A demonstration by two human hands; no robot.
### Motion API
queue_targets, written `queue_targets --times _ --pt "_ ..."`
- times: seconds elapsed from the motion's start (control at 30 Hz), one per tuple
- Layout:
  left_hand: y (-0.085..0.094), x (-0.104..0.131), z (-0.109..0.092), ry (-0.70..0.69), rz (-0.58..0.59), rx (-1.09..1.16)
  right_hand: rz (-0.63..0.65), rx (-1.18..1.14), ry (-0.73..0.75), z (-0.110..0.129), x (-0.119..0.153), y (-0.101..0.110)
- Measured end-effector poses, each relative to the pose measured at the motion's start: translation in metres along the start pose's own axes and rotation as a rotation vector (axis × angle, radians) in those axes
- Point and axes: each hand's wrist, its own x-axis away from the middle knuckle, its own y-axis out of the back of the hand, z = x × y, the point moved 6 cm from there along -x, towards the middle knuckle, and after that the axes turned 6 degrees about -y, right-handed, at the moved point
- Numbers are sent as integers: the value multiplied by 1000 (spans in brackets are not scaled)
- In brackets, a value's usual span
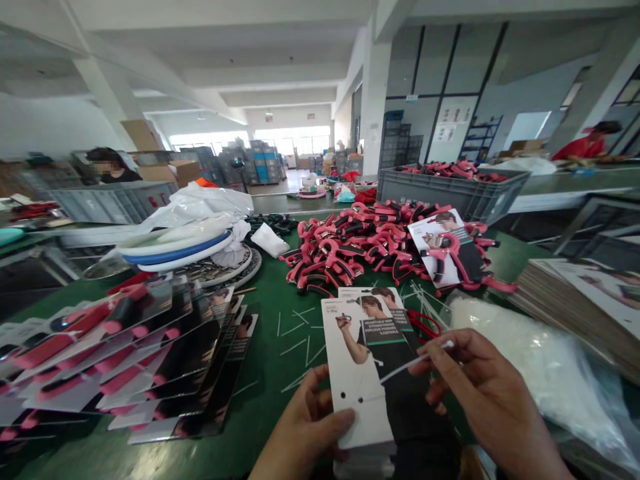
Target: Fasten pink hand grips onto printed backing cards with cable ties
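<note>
- Left, 9 o'clock: stacked carded grips (115, 333), pink and black, overlapping, spread right up towards the left hand's side.
- 11 o'clock: stacked rings (180, 250), set farther back.
- Loose white strips (294, 348) on green table (267, 400), scattered left of the card.
- Left hand (305, 427): thumb on front, pinching lower left edge of printed card (345, 370). Card's long axis about 12 to 6, top leaning slightly to 11.
- Two dark holes (351, 397) low on card; left thumb just below, at 6 o'clock from them, tight for room. Left hand nearer the holes.
- Second card (404, 333) just behind, offset right.
- White tie (407, 367), long axis roughly 2 to 8, low end pointing down-left towards the holes. Contact with card: can't tell.
- Right hand (485, 393): fingertips closed on tie's upper end; holes at about 8 o'clock from that pinch.
- 12 to 1 o'clock: heap of pink grips (340, 257), red handle (434, 321) closer in, by the right fingers.
- 3 o'clock: clear bag (530, 360) beside right hand; card stack (560, 313) beyond.
</note>
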Motion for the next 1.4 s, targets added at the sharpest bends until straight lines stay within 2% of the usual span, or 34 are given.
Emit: queue_targets --times 0.1,0.27,0.37,0.5,0.63,0.8,0.9,1.0,1.13,1.2,1.4 --pt "0 -1 0 -43 -29 -34 -54 -33 1 -1 5 3" --pt "-1 2 -5 -100 -99 -64 -74 -43 39 -1 5 11" --pt "-3 5 -6 -106 -118 -33 -108 37 134 9 10 17" --pt "-3 7 -7 -119 -99 -12 -120 240 337 27 26 17" --pt "0 7 -7 -113 -77 -22 -39 310 429 27 35 11" --pt "0 9 -10 -87 -82 25 40 347 559 28 32 7" --pt "-1 11 -12 -61 -80 96 182 401 691 38 28 1" --pt "-5 13 -13 10 -21 244 335 441 754 45 25 -6" --pt "-6 12 -14 36 -38 307 556 352 727 38 24 -12" --pt "-8 11 -13 25 -55 270 614 317 674 27 23 -13" --pt "-18 3 -9 -48 -10 127 581 213 561 7 20 -12"
